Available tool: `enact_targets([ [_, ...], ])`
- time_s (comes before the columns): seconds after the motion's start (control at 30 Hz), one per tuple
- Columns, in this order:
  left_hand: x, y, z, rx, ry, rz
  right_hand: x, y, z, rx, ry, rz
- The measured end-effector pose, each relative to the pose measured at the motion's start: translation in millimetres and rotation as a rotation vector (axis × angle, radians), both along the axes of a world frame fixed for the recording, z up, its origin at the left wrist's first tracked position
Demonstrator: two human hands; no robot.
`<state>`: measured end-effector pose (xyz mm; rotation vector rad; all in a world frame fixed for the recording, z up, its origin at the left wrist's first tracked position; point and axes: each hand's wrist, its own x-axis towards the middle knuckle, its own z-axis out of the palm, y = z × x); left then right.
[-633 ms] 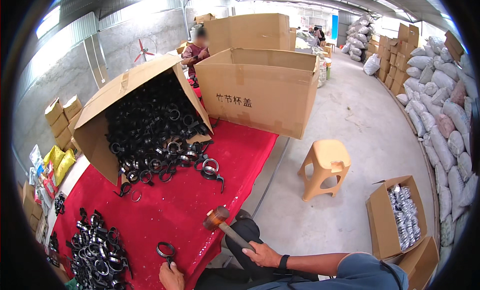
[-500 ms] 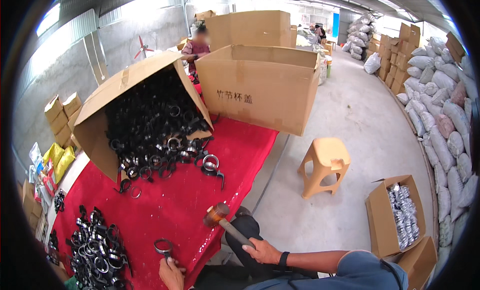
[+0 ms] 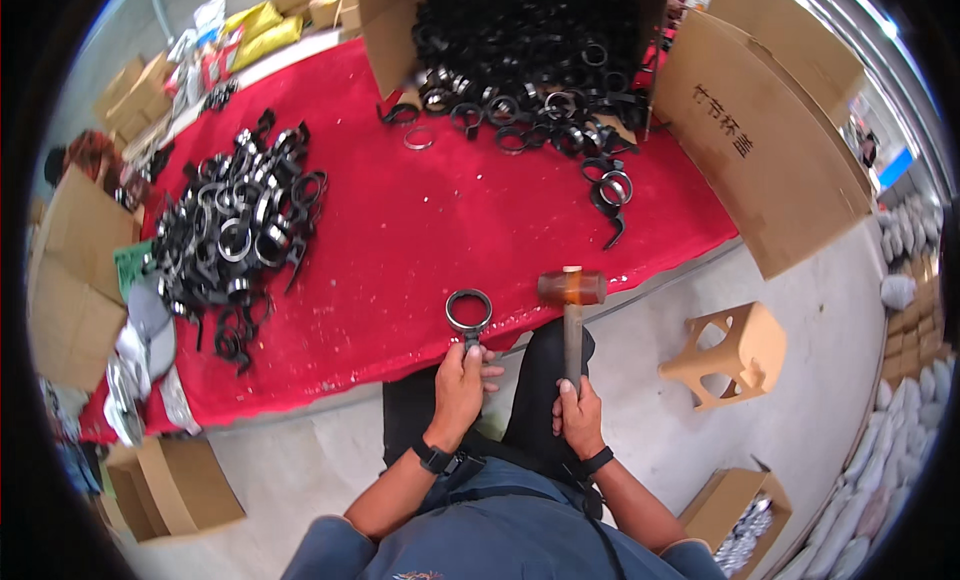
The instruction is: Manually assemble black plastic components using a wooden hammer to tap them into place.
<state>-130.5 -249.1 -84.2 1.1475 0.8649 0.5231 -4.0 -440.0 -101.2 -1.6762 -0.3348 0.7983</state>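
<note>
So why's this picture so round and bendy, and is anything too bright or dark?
Head view: a wide fisheye lens leaves black corners and bends the roof; a bright spot glares there; black rings deep inside the box merge in shadow; the hammer and held ring look fairly sharp.

The red cloth-covered table is speckled white along its near edge. Near that edge, the round black handled ring has a silvery inner rim; the barrel-headed wooden mallet is amber-brown, its handle greyish tan.
</note>
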Motion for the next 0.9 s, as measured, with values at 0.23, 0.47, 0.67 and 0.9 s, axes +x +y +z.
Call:
enact_targets([
  [0.23,4.9,-6.8,-13.4,0.169,0.007,-0.045,-0.5,2.4,17.2,-0.052,-0.073,0.053],
  [0.47,2.8,-10.0,-19.9,0.184,0.038,-0.066,-18.7,-20.5,37.3,-0.125,-0.173,0.096],
  [0.67,13.1,-12.7,-26.3,0.301,0.044,-0.048,-12.2,-22.9,53.8,-0.262,-0.333,0.215],
  [0.9,14.7,-14.0,-19.5,0.349,0.056,-0.006,-12.6,-26.2,61.2,-0.113,-0.7,0.165],
])
